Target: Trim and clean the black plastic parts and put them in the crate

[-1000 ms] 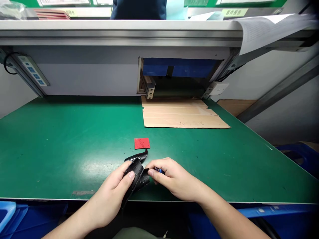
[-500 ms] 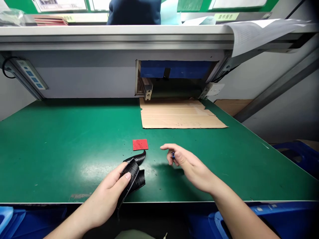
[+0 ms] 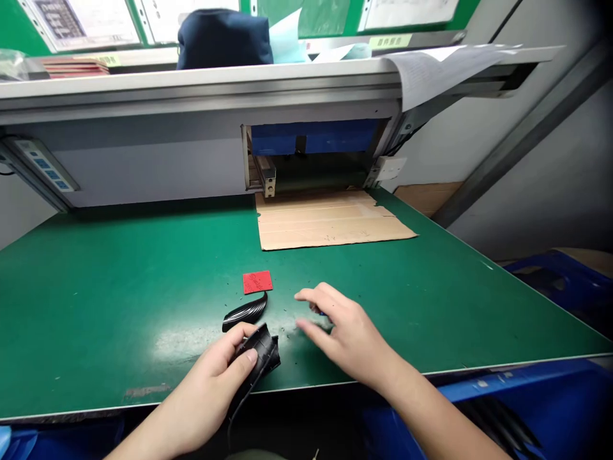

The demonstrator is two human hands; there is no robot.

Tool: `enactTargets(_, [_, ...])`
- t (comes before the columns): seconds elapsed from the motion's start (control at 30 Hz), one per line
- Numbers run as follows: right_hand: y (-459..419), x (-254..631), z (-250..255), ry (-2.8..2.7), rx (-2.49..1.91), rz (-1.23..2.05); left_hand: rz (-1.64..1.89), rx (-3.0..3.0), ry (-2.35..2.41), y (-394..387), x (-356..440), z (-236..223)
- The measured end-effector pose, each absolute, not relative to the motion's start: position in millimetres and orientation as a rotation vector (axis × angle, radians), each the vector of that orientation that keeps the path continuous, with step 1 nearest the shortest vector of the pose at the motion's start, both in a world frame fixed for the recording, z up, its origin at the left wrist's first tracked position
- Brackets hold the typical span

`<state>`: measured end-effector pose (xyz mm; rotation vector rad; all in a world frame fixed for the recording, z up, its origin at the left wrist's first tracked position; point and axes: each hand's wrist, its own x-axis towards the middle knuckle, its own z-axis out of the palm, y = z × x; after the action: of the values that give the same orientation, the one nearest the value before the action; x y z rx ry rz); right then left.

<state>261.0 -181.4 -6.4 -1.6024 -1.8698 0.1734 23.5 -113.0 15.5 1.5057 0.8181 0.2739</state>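
Near table edge (image 3: pixel 311 387) | matte curved black pieces (image 3: pixel 264 345) | glossy grooved piece (image 3: pixel 245 313)

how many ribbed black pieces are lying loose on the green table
1: the ribbed black piece lies on the table, between the left hand and the red rectangle. Others could be hidden behind that hand.

Bright light on the green tabletop (image 3: pixel 119 268), whitish glare on its front part, softer shadow below the shelf (image 3: pixel 191 78), upper right corner dark.
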Motion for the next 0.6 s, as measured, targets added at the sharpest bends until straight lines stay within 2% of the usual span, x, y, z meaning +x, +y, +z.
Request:
enactTargets(0.07, [-188.8, 251.2, -2.3, -1.988, -1.494, 0.223, 0.209, 1.504, 0.798, -117.3, 29.7, 14.3])
enactTargets(0.27, [-211.0, 233.2, -3.8, -2.399, -1.401, 0.074, 0.16, 1.47, 0.794, -136.5, 44.3, 8.0])
enactTargets(0.6, [-253.9, 257.0, -20.2, -2.381, -1.605, -0.008, -0.071, 1.526, 0.913, -158.8, 69.9, 12.6])
